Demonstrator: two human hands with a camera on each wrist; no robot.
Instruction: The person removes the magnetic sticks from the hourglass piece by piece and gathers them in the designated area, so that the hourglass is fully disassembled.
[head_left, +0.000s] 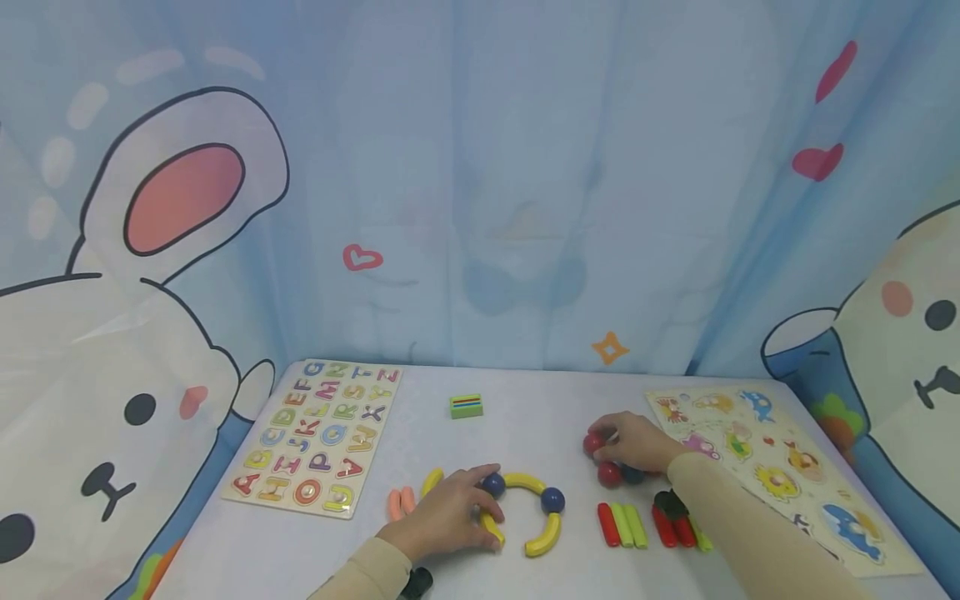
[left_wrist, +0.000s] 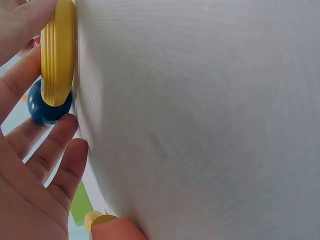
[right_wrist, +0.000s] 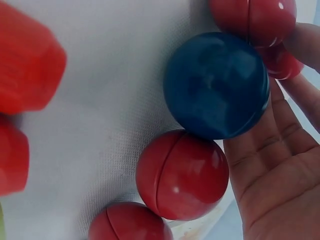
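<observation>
My left hand (head_left: 450, 512) pinches a curved yellow stick (left_wrist: 59, 55) between thumb and fingers, its end against a blue ball (head_left: 492, 485). From that ball an arc runs on: another curved yellow stick (head_left: 525, 481), a second blue ball (head_left: 552, 500) and a lower yellow stick (head_left: 543, 537). My right hand (head_left: 637, 442) holds a red ball (head_left: 593, 443) with thumb and fingertips at the far end of a ball cluster. Beside it in the right wrist view are a large blue ball (right_wrist: 216, 85) and more red balls (right_wrist: 182, 175).
Red sticks (head_left: 609, 525) and green sticks (head_left: 636, 527) lie in front of the balls. An alphabet board (head_left: 318, 433) lies at left, an animal puzzle board (head_left: 795, 479) at right. A small green block (head_left: 466, 406) sits at the back; orange sticks (head_left: 407, 500) lie by my left wrist.
</observation>
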